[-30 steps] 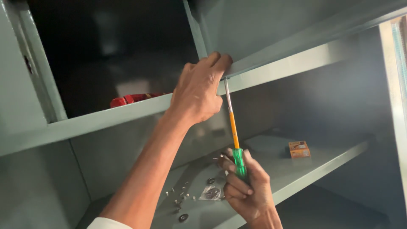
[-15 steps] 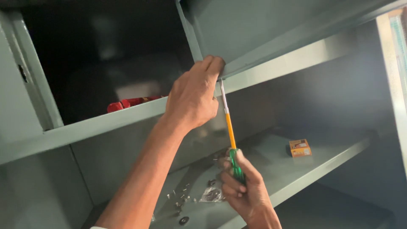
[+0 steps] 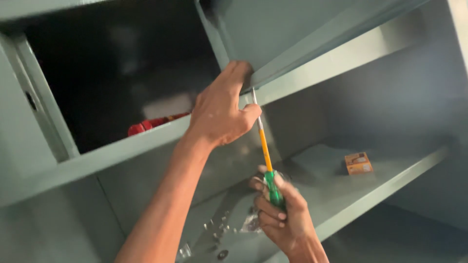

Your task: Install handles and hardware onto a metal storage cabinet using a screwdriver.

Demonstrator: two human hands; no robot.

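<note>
My left hand (image 3: 222,109) presses against the front edge of the upper grey-green metal shelf (image 3: 122,148), fingers curled over the corner where a slanted panel (image 3: 292,34) meets it. My right hand (image 3: 280,216) grips the green handle of a screwdriver (image 3: 265,156) with an orange shaft. The screwdriver points upward, its metal tip just under the shelf edge beside my left fingers. Whatever the tip touches is hidden by my left hand.
A small orange and white box (image 3: 358,163) lies on the lower shelf (image 3: 370,195) to the right. Several loose screws and a clear plastic bag (image 3: 248,224) lie on that shelf near my right hand. A red object (image 3: 148,124) rests on the upper shelf.
The view has shifted slightly; both hands keep their hold, and the screwdriver stays pointed up under the shelf edge, now a little more upright.
</note>
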